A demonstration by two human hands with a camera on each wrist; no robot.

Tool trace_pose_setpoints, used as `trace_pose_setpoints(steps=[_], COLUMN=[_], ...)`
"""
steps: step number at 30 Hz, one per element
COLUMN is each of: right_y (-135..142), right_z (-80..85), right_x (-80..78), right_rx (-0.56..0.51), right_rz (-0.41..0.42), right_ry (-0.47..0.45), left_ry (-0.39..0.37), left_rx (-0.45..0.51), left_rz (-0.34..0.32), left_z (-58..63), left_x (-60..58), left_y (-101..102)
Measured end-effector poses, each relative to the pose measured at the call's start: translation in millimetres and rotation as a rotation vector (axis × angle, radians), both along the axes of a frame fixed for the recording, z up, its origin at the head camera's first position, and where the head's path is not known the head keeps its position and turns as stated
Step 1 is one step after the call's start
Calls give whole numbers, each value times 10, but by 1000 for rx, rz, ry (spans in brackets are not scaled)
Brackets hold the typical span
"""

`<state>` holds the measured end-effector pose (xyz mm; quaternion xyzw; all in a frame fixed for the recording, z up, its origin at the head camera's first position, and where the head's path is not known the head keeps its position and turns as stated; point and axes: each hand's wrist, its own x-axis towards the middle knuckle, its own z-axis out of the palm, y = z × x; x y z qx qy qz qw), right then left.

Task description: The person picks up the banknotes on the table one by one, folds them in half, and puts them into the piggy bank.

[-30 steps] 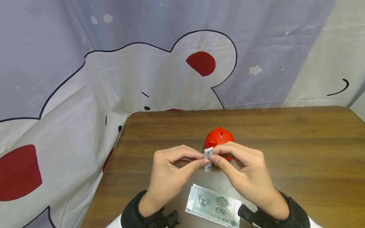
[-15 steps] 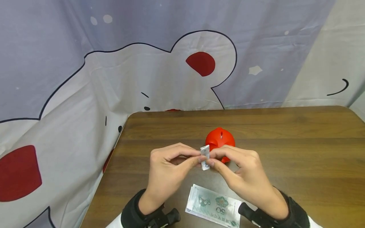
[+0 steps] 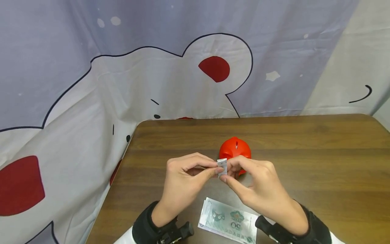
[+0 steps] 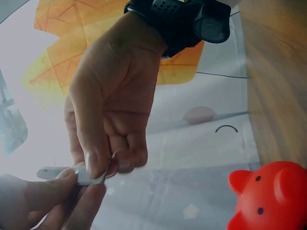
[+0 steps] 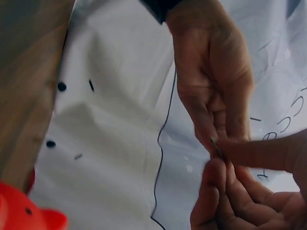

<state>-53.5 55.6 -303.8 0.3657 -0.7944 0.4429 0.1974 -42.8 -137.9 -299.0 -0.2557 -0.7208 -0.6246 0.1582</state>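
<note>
Both hands meet above the table around a small banknote (image 3: 222, 165) folded into a narrow strip. My left hand (image 3: 182, 181) pinches it between thumb and forefinger from the left side. From the right, my right hand (image 3: 262, 184) has its thumb at the strip's lower end and fingers behind it. The left wrist view shows the pale folded edge (image 4: 53, 172) sticking out past the right thumb. Just behind the hands stands a red piggy bank (image 3: 234, 148) with a slot on top, its lower part covered by the right fingers.
A small stack of banknotes (image 3: 228, 220), the top one green and marked 50, lies on the wooden table (image 3: 329, 176) nearer the body. A printed cloth (image 3: 137, 78) hangs behind the table and down its left side.
The folded banknote shifts slightly, and less of its length shows below the fingers. My right thumb has slid down to its lower end. Piggy bank and stack stay put.
</note>
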Motion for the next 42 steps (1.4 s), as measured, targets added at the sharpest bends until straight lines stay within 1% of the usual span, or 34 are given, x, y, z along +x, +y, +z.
trace_pose_setpoints(steps=[5, 7, 8, 9, 11, 12, 14, 16, 18, 19, 22, 25, 27, 30, 33, 35, 38, 40, 42], right_y=[87, 122, 138, 153, 188, 206, 239, 256, 249, 237, 178, 120, 95, 69, 48, 24, -24, -55, -66], right_z=[30, 60, 74, 92, 127, 135, 120, 59, -47, -111, -318, -496, -584, -657, -702, -733, -789, -815, -811], right_x=[-85, -120, -142, -167, -231, -276, -389, -518, -648, -708, -856, -943, -975, -996, -1005, -1006, -1002, -1002, -993], right_rx=[78, 112, 135, 151, 167, 161, 124, 67, 29, 24, 67, 143, 177, 200, 209, 233, 302, 367, 425], right_rz=[57, 64, 51, 30, -49, -97, -212, -310, -373, -392, -398, -402, -413, -440, -466, -481, -509, -525, -524], right_ry=[37, 36, 31, 37, 33, 34, 45, 49, 57, 57, 48, 30, 25, 42, 57, 55, 36, 25, -7], left_ry=[-59, -78, -87, -98, -128, -134, -149, -170, -186, -200, -242, -275, -299, -316, -315, -308, -294, -288, -285], left_rx=[-55, -68, -77, -85, -105, -129, -215, -317, -436, -480, -559, -595, -612, -633, -639, -641, -647, -648, -647], left_rz=[-86, -122, -124, -122, -106, -81, -19, 35, 87, 98, 104, 85, 71, 66, 70, 73, 75, 75, 76], left_z=[-80, -111, -127, -144, -191, -226, -324, -453, -602, -676, -862, -974, -1010, -1030, -1032, -1032, -1037, -1043, -1049], left_x=[-81, -115, -136, -163, -240, -289, -403, -504, -582, -612, -669, -703, -717, -725, -723, -718, -713, -715, -717], left_y=[32, 53, 64, 72, 83, 91, 118, 158, 204, 226, 275, 309, 329, 346, 355, 356, 355, 351, 346])
